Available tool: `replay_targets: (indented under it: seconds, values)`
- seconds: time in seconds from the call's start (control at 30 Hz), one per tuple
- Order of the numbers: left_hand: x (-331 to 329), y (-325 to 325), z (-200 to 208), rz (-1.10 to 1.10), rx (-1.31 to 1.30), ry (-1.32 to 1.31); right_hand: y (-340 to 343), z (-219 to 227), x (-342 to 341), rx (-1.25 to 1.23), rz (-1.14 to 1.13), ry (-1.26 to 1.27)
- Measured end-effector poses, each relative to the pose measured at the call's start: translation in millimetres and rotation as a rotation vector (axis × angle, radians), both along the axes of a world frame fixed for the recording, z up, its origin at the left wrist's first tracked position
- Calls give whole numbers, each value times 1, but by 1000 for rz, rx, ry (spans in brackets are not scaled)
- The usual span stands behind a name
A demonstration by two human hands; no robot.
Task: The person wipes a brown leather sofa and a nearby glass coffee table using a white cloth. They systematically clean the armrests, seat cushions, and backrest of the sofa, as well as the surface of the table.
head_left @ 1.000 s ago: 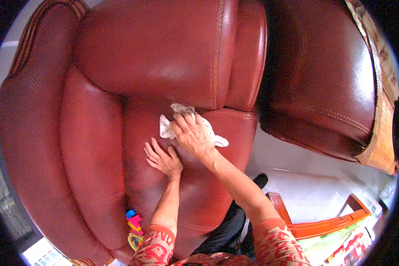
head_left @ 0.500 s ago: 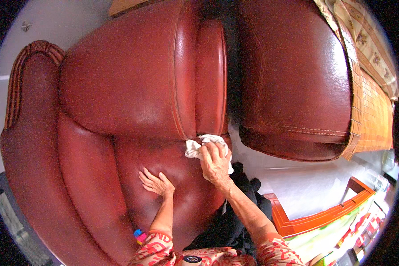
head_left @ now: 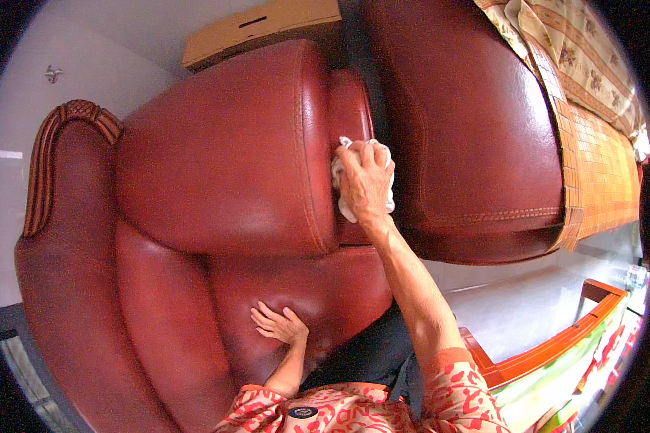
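Note:
A crumpled white cloth (head_left: 345,203) is bunched under my right hand (head_left: 366,180), whose fingers curl over it. My hand presses the cloth against the front edge of the seat cushion (head_left: 217,155) of a dark red leather sofa, at the side facing the other red seat. Lower down, my left hand (head_left: 280,325) rests flat with spread fingers on the sofa's red leather surface (head_left: 332,285) and holds nothing.
Across a narrow dark gap stands another red leather seat (head_left: 484,130), with a tan woven mat (head_left: 603,177) and floral fabric (head_left: 592,72) beyond. An orange-brown wooden table frame (head_left: 549,350) is at lower right. Behind the sofa sits a cardboard box (head_left: 267,29); a carved armrest (head_left: 72,151) bounds the left.
My right hand has moved the cloth away from me, up along the cushion's front edge. My left hand stays flat on the leather. The view has shifted, showing more of the cardboard box.

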State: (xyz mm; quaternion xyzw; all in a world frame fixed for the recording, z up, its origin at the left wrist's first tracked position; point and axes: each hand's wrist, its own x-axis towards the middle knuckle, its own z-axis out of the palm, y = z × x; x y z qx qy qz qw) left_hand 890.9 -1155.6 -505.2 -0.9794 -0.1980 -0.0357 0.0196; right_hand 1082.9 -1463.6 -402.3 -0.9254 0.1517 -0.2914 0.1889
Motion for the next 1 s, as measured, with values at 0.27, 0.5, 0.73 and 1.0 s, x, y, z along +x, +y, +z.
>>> replay_targets:
  seconds: [0.27,0.5,0.73,1.0]
  values:
    - [5,1,15,-34,-78,-3,15,-9,-27,-59,-24,-15]
    - [5,8,13,-101,-168,-44,61,-52,-111,-136,-21,57]
    - [91,-25,37,-212,-509,-94,64,-52,-110,-38,-60,20]
    - [109,-72,34,-82,-155,137,9,-17,-24,-90,-18,-87]
